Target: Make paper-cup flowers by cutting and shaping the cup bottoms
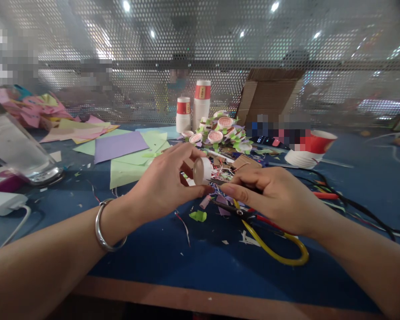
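Observation:
My left hand (pixel 166 182) is closed round a small white paper cup (pixel 202 170), held on its side with the base turned toward me. A silver bangle (pixel 103 226) circles that wrist. My right hand (pixel 273 195) grips yellow-handled scissors (pixel 273 249); their blades point left and meet the cup's edge. Both hands hover just above the blue table cover (pixel 173 253), over a scatter of paper scraps (pixel 198 216).
A pile of finished paper-cup flowers (pixel 220 131) lies behind the hands, with stacked red-and-white cups (pixel 202 106) beyond it. Coloured paper sheets (pixel 120 149) lie at the left, a clear container (pixel 16 151) at far left, tipped cups (pixel 310 149) and cables (pixel 353 204) on the right.

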The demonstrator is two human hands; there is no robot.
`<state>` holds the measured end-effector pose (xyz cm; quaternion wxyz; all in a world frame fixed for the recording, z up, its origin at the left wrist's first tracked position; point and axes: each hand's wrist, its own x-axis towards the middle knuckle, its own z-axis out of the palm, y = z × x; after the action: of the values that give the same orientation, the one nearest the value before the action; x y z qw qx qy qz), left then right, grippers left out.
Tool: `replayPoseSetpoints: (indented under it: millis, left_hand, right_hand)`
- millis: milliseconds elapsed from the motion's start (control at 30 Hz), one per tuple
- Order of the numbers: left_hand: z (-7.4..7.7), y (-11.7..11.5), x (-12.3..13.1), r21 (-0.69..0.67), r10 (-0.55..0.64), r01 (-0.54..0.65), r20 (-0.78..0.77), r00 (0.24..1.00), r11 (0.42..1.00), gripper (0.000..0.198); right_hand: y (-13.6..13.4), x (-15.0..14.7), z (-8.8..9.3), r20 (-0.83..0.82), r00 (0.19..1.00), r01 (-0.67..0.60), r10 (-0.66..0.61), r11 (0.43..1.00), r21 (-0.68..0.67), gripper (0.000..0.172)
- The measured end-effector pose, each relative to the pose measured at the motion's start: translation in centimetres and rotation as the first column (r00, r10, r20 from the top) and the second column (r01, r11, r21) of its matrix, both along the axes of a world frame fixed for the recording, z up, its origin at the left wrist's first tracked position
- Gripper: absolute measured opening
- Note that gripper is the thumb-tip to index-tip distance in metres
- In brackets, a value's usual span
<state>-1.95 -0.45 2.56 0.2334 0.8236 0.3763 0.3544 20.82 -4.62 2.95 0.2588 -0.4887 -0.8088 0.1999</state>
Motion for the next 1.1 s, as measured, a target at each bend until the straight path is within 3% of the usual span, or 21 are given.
replayPoseSetpoints:
  millis: [333, 500, 600, 733, 867, 1100]
  left_hand:
    - [-0.01, -0.12, 0.07, 0.024, 0.000, 0.000, 0.014, 1.000, 1.000, 0.046]
    - [0.14, -0.43, 0.17, 0.048, 0.023, -0.025, 0.035, 0.999, 0.999, 0.059]
    - [0.16, -0.56, 0.11, 0.087, 0.019, -0.021, 0.031, 0.999, 0.996, 0.052]
    - [0.05, -0.20, -0.04, -0.049, -0.072, 0.075, 0.072, 0.995, 0.996, 0.046]
    - [0.24, 0.12, 0.08, -0.301, -0.182, 0.229, 0.178, 0.967, 0.926, 0.038]
    - [0.92, -0.68, 0.64, -0.593, -0.186, 0.366, 0.343, 0.921, 0.717, 0.013]
  right_hand:
    - [-0.12, 0.03, -0.04, 0.030, 1.000, 0.002, -0.003, 1.000, 0.028, 0.053]
    - [-0.35, -0.05, 0.12, 0.020, 1.000, 0.004, -0.004, 1.000, 0.030, 0.052]
    - [-0.26, -0.10, 0.22, 0.027, 1.000, 0.009, -0.010, 0.999, 0.031, 0.051]
    - [-0.07, 0.18, 0.42, 0.056, 0.998, 0.039, -0.042, 0.998, 0.052, 0.056]
    - [0.01, 0.53, 0.56, 0.012, 0.997, 0.073, -0.073, 0.997, 0.005, 0.056]
    - [-0.14, 0.22, 0.42, -0.026, 0.994, 0.110, -0.108, 0.991, 0.070, 0.056]
